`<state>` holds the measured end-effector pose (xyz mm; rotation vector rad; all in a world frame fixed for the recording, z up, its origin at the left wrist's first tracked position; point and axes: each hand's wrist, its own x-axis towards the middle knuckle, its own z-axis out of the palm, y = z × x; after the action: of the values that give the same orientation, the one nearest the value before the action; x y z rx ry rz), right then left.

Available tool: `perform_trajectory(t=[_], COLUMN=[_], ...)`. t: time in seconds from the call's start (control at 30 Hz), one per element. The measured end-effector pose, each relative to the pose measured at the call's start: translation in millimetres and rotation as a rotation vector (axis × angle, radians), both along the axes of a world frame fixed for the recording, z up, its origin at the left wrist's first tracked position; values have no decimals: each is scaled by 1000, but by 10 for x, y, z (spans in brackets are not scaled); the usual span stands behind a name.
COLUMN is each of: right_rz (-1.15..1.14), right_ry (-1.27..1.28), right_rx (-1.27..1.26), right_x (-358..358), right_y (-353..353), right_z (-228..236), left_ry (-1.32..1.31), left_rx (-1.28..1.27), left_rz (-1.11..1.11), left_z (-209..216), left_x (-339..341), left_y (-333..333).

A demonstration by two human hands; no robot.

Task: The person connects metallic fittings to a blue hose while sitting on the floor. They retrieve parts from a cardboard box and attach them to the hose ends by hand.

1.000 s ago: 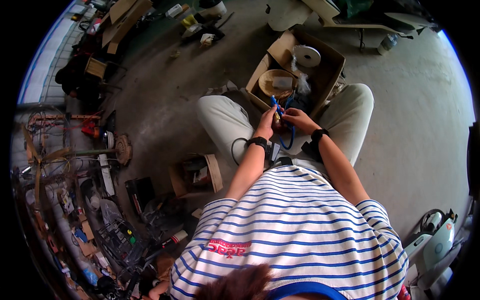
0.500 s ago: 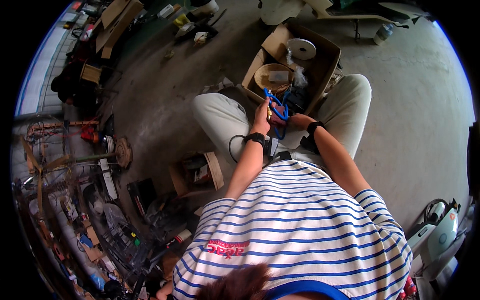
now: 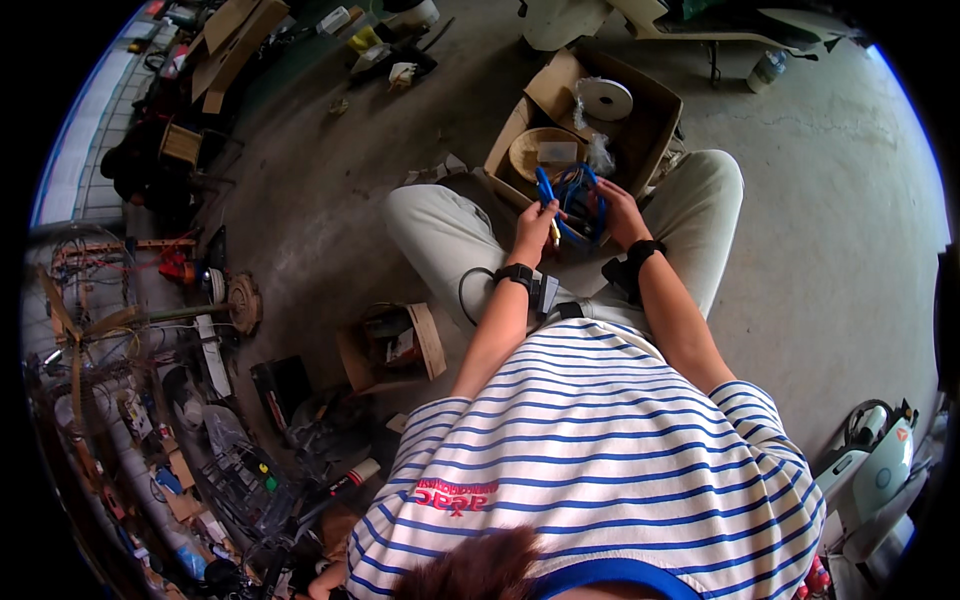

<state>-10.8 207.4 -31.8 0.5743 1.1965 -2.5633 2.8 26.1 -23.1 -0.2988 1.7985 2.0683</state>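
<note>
Between my knees, both hands hold a looped blue cable [image 3: 544,184] in front of an open cardboard box [image 3: 655,150]. My left hand [image 3: 534,232] is closed around its left side, where a small brass-coloured end piece hangs below the fingers. At the loop's right side, my right hand [image 3: 622,214] curls its fingers on the cable. The coil stands partly over the box's near edge, so its lower part is hard to separate from the dark things behind.
Inside the box lie a white spool [image 3: 606,100], a round tan disc [image 3: 524,150] and clear plastic. A smaller carton [image 3: 430,340] stands left of my hip. Metal parts and clutter crowd the left side. Beyond the box is a cream scooter [image 3: 565,25]; a pale one [image 3: 885,465] stands lower right.
My right hand has moved up and to the right, spreading the blue loop wider. The reddish-brown thing between my hands no longer shows clearly. My left hand has shifted only slightly.
</note>
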Motion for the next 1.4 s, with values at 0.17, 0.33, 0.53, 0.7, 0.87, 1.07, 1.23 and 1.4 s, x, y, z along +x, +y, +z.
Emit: perform_trajectory(t=[0.17, 0.33, 0.53, 0.7, 0.87, 1.07, 1.23, 1.4], right_rz=[-129, -34, -132, -242, -203, -211, -24, 260], right_ry=[155, 266, 156, 65, 67, 143, 164, -104], right_rx=[-521, -726, -636, -497, -201, 588, 758, 237], right_x=[-63, -99, -16, -71, -76, -85, -52, 60], right_y=[118, 93, 1, 17, -27, -115, -16, -183], right_z=[171, 204, 219, 79, -69, -161, -306, 40], left_ry=[195, 320, 256, 341, 401, 380, 413, 427], left_rx=[-230, -506, -282, -291, -418, -448, -432, -471], left_rz=[-198, -315, -415, -419, -456, -469, -350, -383], left_z=[-102, -226, -198, -162, -141, -200, -256, -282], left_x=[30, 51, 54, 76, 94, 105, 62, 81], left_y=[18, 30, 33, 64, 41, 30, 49, -31])
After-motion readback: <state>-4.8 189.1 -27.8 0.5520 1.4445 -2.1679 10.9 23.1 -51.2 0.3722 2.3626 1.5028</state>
